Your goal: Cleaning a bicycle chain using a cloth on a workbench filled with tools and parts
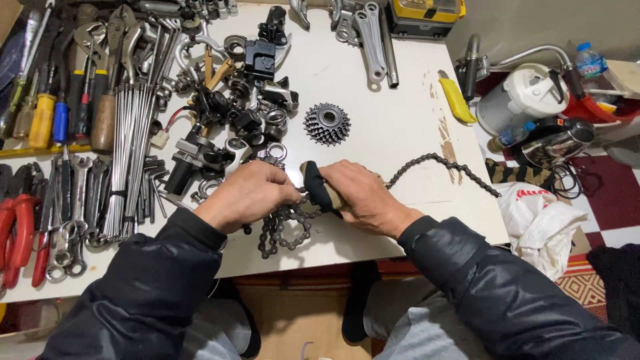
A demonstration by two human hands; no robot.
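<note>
Bicycle chain (427, 167) dark and greasy, trailing across white table (393, 113), bunched below hands, sprocket cluster (327, 124) just behind, left hand (250, 193) pinching links, right hand (357, 195) closed around black-tipped tool (319, 187).

1. Two hands were seen: the left hand (248, 193) and the right hand (360, 197).
2. One bicycle chain (427, 163) was counted on the table (393, 120).
3. One toothed sprocket cluster (327, 124) was counted.
4. One yellow utility knife (457, 100) was noted.
5. Two plastic bottles (590, 61) were counted beyond the table's right edge.
6. One bundle of spokes (130, 153) was seen.
</note>
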